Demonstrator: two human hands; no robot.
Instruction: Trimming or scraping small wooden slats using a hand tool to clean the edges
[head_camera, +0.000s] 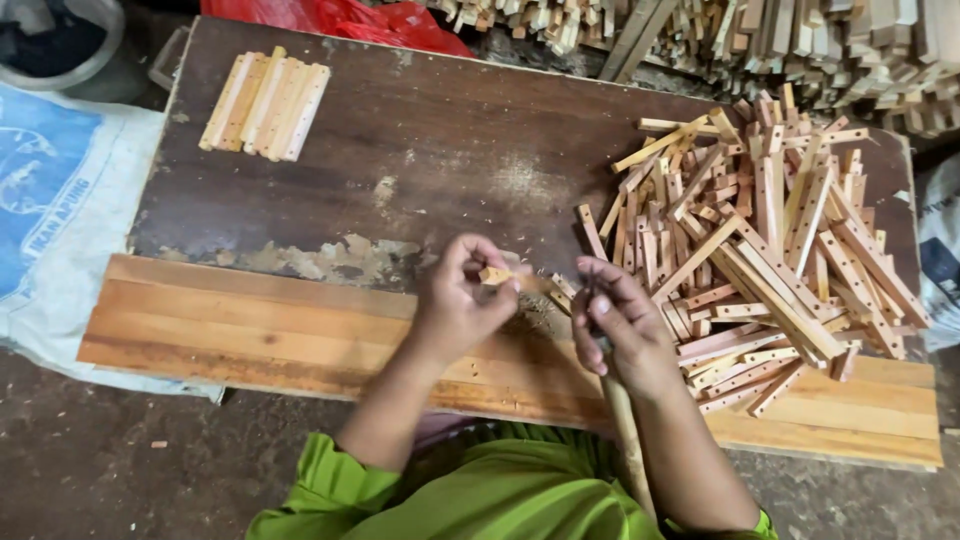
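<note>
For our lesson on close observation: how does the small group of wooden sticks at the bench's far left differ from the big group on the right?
The far-left sticks lie side by side in one neat row; the right-hand pile is a crisscrossed jumble. The row holds few pieces, the pile very many. The row is uniformly pale; the pile mixes pale and reddish pieces. Both are slim wooden strips on the same dark bench.

Small wooden strip (497, 275): pale, short and squared, pinched level at its left end, just above the near plank edge at centre. Wooden-handled tool (622, 420): long round handle slanting toward the viewer, its working tip hidden, meeting the strip's right end.
</note>
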